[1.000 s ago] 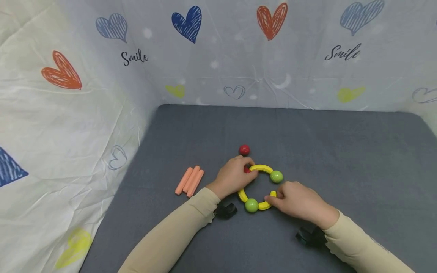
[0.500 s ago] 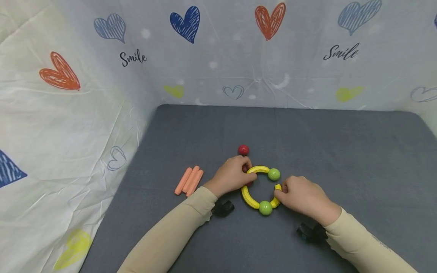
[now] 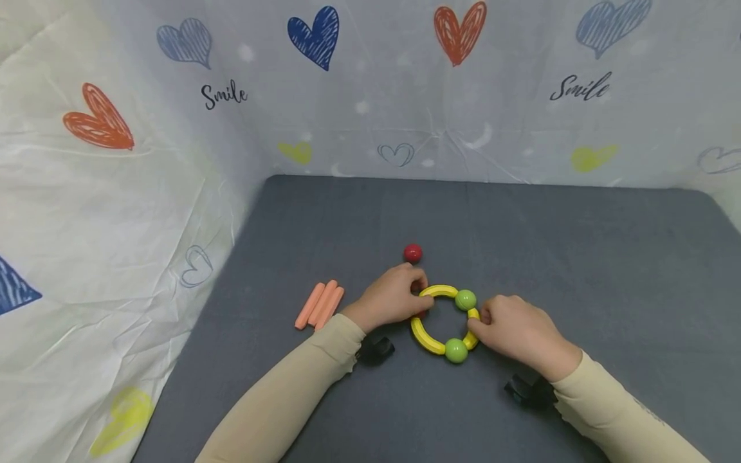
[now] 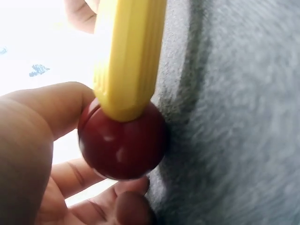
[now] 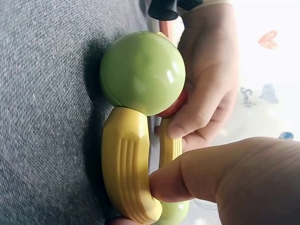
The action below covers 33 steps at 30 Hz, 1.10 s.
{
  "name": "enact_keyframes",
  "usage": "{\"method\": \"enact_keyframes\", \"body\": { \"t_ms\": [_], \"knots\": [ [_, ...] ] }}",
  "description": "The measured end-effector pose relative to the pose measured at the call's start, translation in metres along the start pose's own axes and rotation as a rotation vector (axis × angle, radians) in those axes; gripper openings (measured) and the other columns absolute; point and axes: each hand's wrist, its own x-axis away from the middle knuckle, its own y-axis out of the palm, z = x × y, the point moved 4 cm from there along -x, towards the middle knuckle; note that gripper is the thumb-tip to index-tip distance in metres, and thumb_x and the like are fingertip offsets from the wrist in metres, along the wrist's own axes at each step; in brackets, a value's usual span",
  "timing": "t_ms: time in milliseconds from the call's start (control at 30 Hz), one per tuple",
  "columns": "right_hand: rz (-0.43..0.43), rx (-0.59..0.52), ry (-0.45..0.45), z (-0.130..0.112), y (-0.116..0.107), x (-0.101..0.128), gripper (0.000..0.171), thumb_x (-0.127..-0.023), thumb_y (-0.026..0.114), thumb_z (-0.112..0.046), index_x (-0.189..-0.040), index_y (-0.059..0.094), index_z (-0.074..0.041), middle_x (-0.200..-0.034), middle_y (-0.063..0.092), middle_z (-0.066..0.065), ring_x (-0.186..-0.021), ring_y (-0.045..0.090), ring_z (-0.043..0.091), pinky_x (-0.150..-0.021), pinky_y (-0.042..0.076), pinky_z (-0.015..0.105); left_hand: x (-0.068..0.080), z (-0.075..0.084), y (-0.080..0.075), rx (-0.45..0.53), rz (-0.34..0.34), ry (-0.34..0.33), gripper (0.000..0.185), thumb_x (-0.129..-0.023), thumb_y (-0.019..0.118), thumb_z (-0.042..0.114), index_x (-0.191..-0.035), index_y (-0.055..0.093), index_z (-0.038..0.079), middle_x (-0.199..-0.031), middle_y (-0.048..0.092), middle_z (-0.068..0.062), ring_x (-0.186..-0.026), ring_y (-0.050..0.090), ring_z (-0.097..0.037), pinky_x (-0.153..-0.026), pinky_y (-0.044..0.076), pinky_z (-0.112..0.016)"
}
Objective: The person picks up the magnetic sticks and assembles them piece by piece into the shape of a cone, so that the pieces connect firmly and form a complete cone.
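The left hand (image 3: 393, 297) pinches a red ball (image 4: 121, 143) at the yellow ring's (image 3: 427, 337) nine o'clock; the right hand (image 3: 512, 331) pinches its three o'clock arc. Uneven squeezing could pop the joints apart.

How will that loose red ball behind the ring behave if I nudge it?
The loose red ball is round and glossy, so it will likely roll freely, though the fuzzy grey mat may slow it. It lies apart from the ring, with nothing holding it back.

Ring (image 3: 442, 321) on mat (image 3: 579, 257) centre; loose ball (image 3: 413, 253) behind ring; sticks (image 3: 320, 304) left of ring.
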Motion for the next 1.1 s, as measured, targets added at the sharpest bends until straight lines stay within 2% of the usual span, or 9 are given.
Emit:
{"method": "enact_keyframes", "body": {
  "t_ms": [133,333,433,533,667,833,967,1100],
  "knots": [
    [0.014,0.001,-0.013,0.000,0.000,0.000,0.041,-0.090,0.066,-0.029,-0.057,0.044,-0.019,-0.054,0.034,-0.007,-0.047,0.035,0.012,-0.046,0.023,0.028,0.001,-0.001,-0.002,0.017,-0.031,0.004,0.008,-0.095,0.070,0.028,-0.093,0.067,0.020,-0.094,0.057,0.002,-0.081,0.054,-0.014,-0.068,0.046,-0.027],
    [0.026,-0.008,-0.027,-0.001,0.001,0.001,0.040,-0.091,0.066,-0.028,-0.058,0.046,-0.019,-0.054,0.036,-0.006,-0.047,0.036,0.012,-0.046,0.025,0.029,0.004,-0.001,-0.011,0.023,-0.090,0.019,0.018,-0.103,0.066,0.034,-0.096,0.073,0.019,-0.078,0.065,0.006,-0.067,0.057,-0.012,-0.061,0.047,-0.027],
    [0.010,-0.016,-0.043,-0.003,0.003,0.003,0.042,-0.091,0.066,-0.027,-0.056,0.045,-0.019,-0.053,0.035,-0.007,-0.046,0.035,0.011,-0.046,0.024,0.028,0.009,-0.002,-0.023,-0.026,-0.085,0.017,0.022,-0.104,0.064,0.036,-0.098,0.077,0.019,-0.073,0.065,0.006,-0.063,0.055,-0.012,-0.060,0.045,-0.028],
    [-0.028,-0.024,-0.068,-0.006,0.005,0.005,0.046,-0.092,0.067,-0.026,-0.054,0.041,-0.021,-0.051,0.030,-0.009,-0.046,0.031,0.009,-0.047,0.021,0.026,0.014,-0.007,-0.040,-0.107,-0.049,0.001,0.021,-0.103,0.065,0.033,-0.103,0.078,0.017,-0.081,0.067,0.005,-0.068,0.057,-0.011,-0.065,0.048,-0.028],
    [-0.050,-0.024,-0.092,-0.009,0.004,0.007,0.052,-0.093,0.069,-0.028,-0.052,0.037,-0.022,-0.050,0.026,-0.011,-0.045,0.027,0.008,-0.047,0.017,0.025,0.024,-0.017,-0.069,-0.183,-0.015,-0.055,0.021,-0.103,0.066,0.029,-0.113,0.078,0.014,-0.100,0.072,0.002,-0.080,0.062,-0.013,-0.078,0.055,-0.034],
    [0.015,-0.004,-0.109,-0.008,-0.005,0.005,0.054,-0.095,0.073,-0.034,-0.055,0.040,-0.020,-0.053,0.028,-0.009,-0.046,0.031,0.010,-0.047,0.020,0.026,0.037,-0.039,-0.099,-0.240,-0.025,-0.155,0.027,-0.104,0.064,0.022,-0.126,0.073,0.008,-0.112,0.072,-0.007,-0.086,0.067,-0.018,-0.086,0.057,-0.043],
    [0.071,0.012,-0.116,-0.002,-0.011,0.001,0.052,-0.096,0.073,-0.036,-0.059,0.042,-0.018,-0.055,0.030,-0.006,-0.047,0.032,0.012,-0.048,0.021,0.026,0.044,-0.058,-0.112,-0.270,-0.085,-0.245,0.031,-0.102,0.063,0.016,-0.130,0.070,0.005,-0.113,0.071,-0.009,-0.088,0.067,-0.021,-0.081,0.056,-0.044],
    [0.079,-0.014,-0.106,0.003,-0.014,0.000,0.051,-0.096,0.074,-0.040,-0.062,0.044,-0.017,-0.056,0.031,-0.006,-0.048,0.033,0.013,-0.048,0.021,0.027,0.049,-0.070,-0.121,-0.255,-0.125,-0.296,0.024,-0.097,0.062,0.011,-0.118,0.071,0.004,-0.103,0.070,-0.008,-0.084,0.064,-0.023,-0.072,0.053,-0.041]
  ]
}}
